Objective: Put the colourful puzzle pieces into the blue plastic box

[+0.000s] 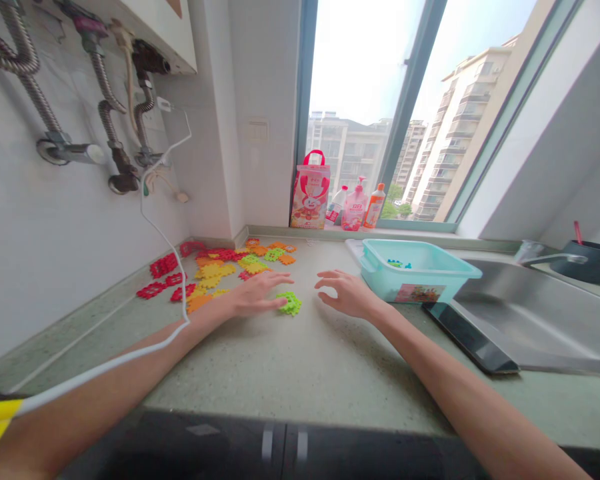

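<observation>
My left hand (pixel 257 293) hovers low over the countertop with fingers apart, its thumb at the edge of a lime-green interlocking plastic piece (pixel 291 304). Whether the thumb touches that piece I cannot tell. To the right, my right hand (pixel 347 293) is open, fingers curved toward the left, with nothing in it. Behind and left of my left hand lies a spread of similar flat toothed pieces: yellow pieces (pixel 213 271), red pieces (pixel 163 265), orange pieces (pixel 274 254) and a few green ones. A turquoise plastic bin (pixel 425 267) stands beyond my right hand, with small blue and green pieces inside.
A black phone (pixel 473 338) lies between the bin and the steel sink (pixel 535 307). One white cable (pixel 153 217) hangs across my left forearm. On the windowsill stand a pink bag (pixel 311 197) and several bottles, including a pink pump bottle (pixel 354 208).
</observation>
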The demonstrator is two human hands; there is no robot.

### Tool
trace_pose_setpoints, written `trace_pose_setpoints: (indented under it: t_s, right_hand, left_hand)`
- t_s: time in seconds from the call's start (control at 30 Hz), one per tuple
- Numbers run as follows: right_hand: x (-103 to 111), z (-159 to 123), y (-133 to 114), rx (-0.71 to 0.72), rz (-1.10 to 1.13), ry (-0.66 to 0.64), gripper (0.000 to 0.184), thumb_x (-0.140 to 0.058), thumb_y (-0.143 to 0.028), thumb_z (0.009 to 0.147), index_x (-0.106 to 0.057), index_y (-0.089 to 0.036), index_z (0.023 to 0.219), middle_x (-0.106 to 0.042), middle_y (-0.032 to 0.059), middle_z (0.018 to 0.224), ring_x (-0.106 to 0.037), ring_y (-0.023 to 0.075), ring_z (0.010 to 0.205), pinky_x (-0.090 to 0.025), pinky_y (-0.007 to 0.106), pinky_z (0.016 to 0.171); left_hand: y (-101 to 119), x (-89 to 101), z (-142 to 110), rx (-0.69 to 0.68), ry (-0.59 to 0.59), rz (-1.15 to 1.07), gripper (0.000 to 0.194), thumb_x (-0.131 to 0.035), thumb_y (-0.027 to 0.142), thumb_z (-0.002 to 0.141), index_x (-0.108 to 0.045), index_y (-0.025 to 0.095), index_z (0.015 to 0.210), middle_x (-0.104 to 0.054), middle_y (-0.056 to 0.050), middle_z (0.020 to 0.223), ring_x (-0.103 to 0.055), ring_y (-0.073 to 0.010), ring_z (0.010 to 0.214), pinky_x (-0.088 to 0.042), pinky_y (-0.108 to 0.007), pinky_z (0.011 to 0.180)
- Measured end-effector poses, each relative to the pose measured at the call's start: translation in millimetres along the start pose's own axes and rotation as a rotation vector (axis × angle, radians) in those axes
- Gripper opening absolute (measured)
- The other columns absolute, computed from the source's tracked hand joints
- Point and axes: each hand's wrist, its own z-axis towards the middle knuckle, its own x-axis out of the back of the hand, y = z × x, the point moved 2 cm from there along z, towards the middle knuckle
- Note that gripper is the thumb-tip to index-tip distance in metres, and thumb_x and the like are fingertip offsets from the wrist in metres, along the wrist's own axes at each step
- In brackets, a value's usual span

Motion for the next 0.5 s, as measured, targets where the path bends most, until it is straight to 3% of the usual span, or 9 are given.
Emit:
trace_pose_setpoints:
  t_s: [0.1,0.2,0.3,0.37,0.5]
  right_hand:
    - [-4.1,1.3,-7.5,0.000,0.064,0.008,0.030,-0.065,-0.029,0.098,-0.072,-0.026,0.127,-0.068,0.0106,0.139,-0.066,0.0277,0.126,-0.053,0.049,0.111]
    - [-11.8,4.4,-25.2,0.010,0.162,0.007,0.050,-0.066,-0.033,0.098,-0.058,-0.026,0.147,-0.058,0.0132,0.152,-0.059,0.0283,0.137,-0.048,0.050,0.116]
    - [-22.1,8.5,-46.4,0.058,0.242,-0.060,0.067,-0.069,-0.039,0.097,-0.045,-0.027,0.159,-0.040,0.0162,0.166,-0.051,0.0302,0.146,-0.044,0.051,0.120]
    - [-28.3,10.9,-56.5,0.102,0.259,-0.124,0.064,-0.068,-0.042,0.099,-0.047,-0.030,0.158,-0.040,0.0155,0.167,-0.050,0.0312,0.147,-0.043,0.053,0.120]
    - [-32.8,13.2,-60.5,0.152,0.270,-0.138,0.044,-0.061,-0.037,0.103,-0.061,-0.032,0.147,-0.059,0.0100,0.152,-0.058,0.0275,0.139,-0.047,0.049,0.117]
  left_hand:
    - [-24.8,4.0,0.4,0.137,0.059,0.123,0.052,-0.042,0.045,0.107,-0.053,0.021,0.152,-0.044,-0.009,0.165,-0.039,-0.0257,0.153,-0.029,-0.042,0.127]
    - [-47.2,5.1,0.3,0.250,0.039,0.232,0.059,-0.043,0.048,0.105,-0.050,0.016,0.155,-0.042,-0.013,0.166,-0.037,-0.0280,0.154,-0.027,-0.043,0.127]
    - [-55.3,4.2,1.4,0.283,0.000,0.255,0.064,-0.046,0.053,0.104,-0.049,0.017,0.156,-0.044,-0.013,0.164,-0.039,-0.0288,0.153,-0.028,-0.042,0.126]
    - [-53.7,4.1,2.9,0.254,-0.018,0.262,0.060,-0.049,0.053,0.103,-0.056,0.019,0.151,-0.051,-0.012,0.159,-0.046,-0.0287,0.148,-0.032,-0.041,0.123]
    - [-50.2,10.5,3.0,0.198,-0.012,0.276,0.043,-0.055,0.053,0.100,-0.075,0.025,0.127,-0.072,-0.008,0.134,-0.064,-0.0274,0.124,-0.043,-0.037,0.110]
